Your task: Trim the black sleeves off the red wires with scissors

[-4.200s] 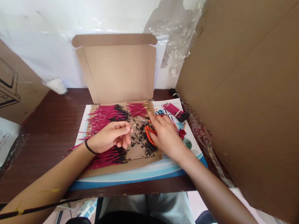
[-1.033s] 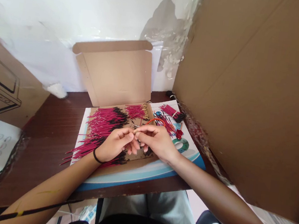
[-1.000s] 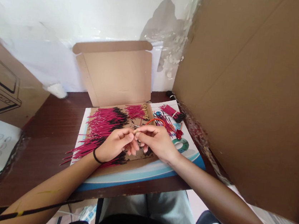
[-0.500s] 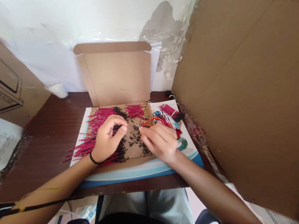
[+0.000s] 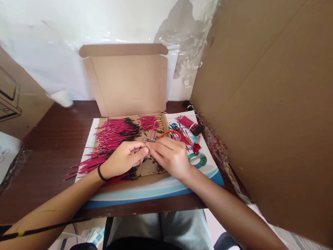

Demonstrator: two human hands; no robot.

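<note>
My left hand (image 5: 124,158) and my right hand (image 5: 171,154) meet fingertip to fingertip over the open cardboard box. Both are closed in a pinch. A thin pink wire (image 5: 153,130) rises from the fingers of my right hand. What my left fingers pinch is too small and covered to make out. Just behind the right hand, a tool with orange curved handles (image 5: 170,132) shows partly, its metal head near the fingertips. Many pink wires with black ends (image 5: 116,133) lie in a heap beside and under my left hand.
Pink wires with gold-coloured ends (image 5: 150,122) lie at the back of the box, amid black scraps. Its lid (image 5: 129,82) stands up behind. To the right are a tied pink bundle (image 5: 189,123), loose wires and a green tape roll (image 5: 198,159). A cardboard wall (image 5: 263,92) bounds that side.
My right hand has moved left and my left hand slightly right, so their fingertips now meet. The wire has come along with the right hand; the orange-handled tool has stayed about where it was.
</note>
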